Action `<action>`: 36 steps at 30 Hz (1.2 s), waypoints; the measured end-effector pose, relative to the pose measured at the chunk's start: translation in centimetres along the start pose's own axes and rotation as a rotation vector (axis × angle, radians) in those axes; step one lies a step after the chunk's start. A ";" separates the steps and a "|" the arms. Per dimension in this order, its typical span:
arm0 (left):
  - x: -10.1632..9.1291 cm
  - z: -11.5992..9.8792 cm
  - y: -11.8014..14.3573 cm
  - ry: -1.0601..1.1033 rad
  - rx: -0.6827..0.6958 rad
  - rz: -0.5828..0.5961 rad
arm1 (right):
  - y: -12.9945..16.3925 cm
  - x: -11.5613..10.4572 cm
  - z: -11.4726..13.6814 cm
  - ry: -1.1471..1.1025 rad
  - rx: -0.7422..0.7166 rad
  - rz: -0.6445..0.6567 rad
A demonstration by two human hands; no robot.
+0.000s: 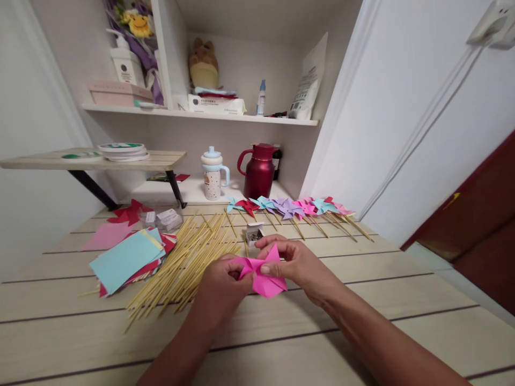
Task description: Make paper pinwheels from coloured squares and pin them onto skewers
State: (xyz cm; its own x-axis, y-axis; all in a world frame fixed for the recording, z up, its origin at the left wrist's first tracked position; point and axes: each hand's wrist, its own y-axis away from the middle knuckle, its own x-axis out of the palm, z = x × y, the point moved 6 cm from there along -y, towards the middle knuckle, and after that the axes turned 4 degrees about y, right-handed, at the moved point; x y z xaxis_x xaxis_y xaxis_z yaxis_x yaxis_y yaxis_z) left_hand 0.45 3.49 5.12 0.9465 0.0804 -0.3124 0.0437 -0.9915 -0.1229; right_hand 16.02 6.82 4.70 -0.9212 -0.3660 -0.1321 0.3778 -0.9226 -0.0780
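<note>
1. The bench (362,332) is pale wood with dark seams, running back to a white wall and a shelf (201,115) above it.
2. A loose heap of sticks (185,262) lies left of centre on the bench, fanned toward the near edge.
3. Just left of the sticks, touching them, a stack of paper squares (124,260) sits with a light blue sheet on top and red and pink ones under it.
4. Along the back, a row of finished pinwheels (289,208) on sticks lies side by side, in teal, red, purple and pink.
5. A red jug (259,170) and a lidded cup (213,176) stand behind that row.
6. The left hand (223,284) and right hand (292,260) are close together above the bench, both pinching one thing between them.
7. That thing is a pink pinwheel (263,272), folded, held just over the bench near the stick tips.
8. A small open box (253,234) sits just behind the hands; its contents are too small to tell.
</note>
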 end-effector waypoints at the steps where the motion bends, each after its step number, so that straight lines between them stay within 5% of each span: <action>1: 0.0 -0.1 0.0 -0.004 0.005 0.002 | 0.0 0.0 0.0 0.016 -0.004 0.012; 9: -0.2 -0.4 0.2 -0.073 0.045 0.010 | 0.0 -0.1 0.2 0.180 -0.039 0.002; 16: -0.2 -0.5 0.2 -0.150 0.114 -0.018 | 0.0 0.4 -0.6 0.045 0.017 -0.004; 21: -1.2 0.0 -0.2 0.113 0.123 -0.188 | -0.4 0.6 -1.3 -0.206 0.056 -0.081; 28: -2.1 2.7 -0.7 0.510 -0.057 -0.478 | -1.1 0.0 -2.3 -0.545 0.081 -0.294; 36: 1.3 2.3 -0.2 0.686 -0.146 -0.127 | -0.9 1.8 -2.2 -0.688 0.047 -0.252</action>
State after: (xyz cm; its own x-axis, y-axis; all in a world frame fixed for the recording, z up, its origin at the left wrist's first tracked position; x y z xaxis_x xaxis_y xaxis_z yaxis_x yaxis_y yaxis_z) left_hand 0.90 3.99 2.57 0.9168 0.1607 0.3655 0.1637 -0.9862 0.0229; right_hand 14.24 7.21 2.39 -0.8358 -0.1215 0.5355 0.1565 -0.9875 0.0203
